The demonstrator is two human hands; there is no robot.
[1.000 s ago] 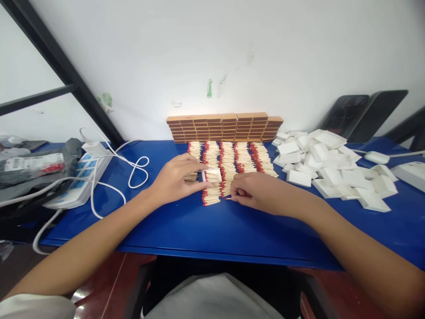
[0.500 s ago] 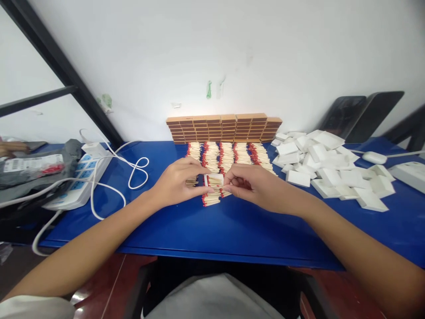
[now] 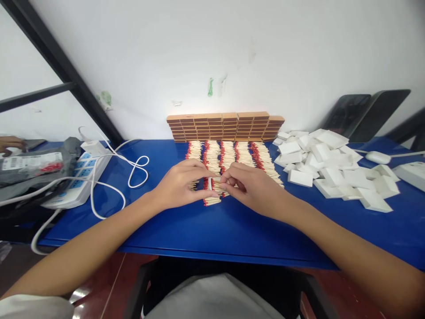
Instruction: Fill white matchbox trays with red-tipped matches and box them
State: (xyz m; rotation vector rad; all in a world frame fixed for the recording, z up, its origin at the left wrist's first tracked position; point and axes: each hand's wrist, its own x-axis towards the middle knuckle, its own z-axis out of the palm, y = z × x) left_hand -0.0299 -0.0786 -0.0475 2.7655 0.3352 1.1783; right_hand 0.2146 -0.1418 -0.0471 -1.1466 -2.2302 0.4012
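Observation:
My left hand (image 3: 181, 185) is closed on a small white matchbox tray (image 3: 210, 183), held between thumb and fingertips above the matches. Close against the tray's right side, my right hand (image 3: 247, 185) is pinched, its fingers curled; whatever lies in the pinch is too small and covered to make out. Pale matchsticks (image 3: 217, 179) show in the tray between the two hands, partly hidden by fingers. Behind and below the hands lie several columns of red-tipped matches (image 3: 244, 152) on the blue table (image 3: 199, 232).
Brown matchbox sleeves (image 3: 226, 127) are stacked against the wall. To the right is a heap of white trays (image 3: 332, 164), with a white mouse (image 3: 377, 157) beyond. A power strip (image 3: 79, 177), white cables (image 3: 139, 164) and another person's hand (image 3: 11, 145) are on the left.
My right hand has shifted slightly left, its fingertips now over the tray's right part. The tray's inside is more covered than before. My left hand keeps its hold.

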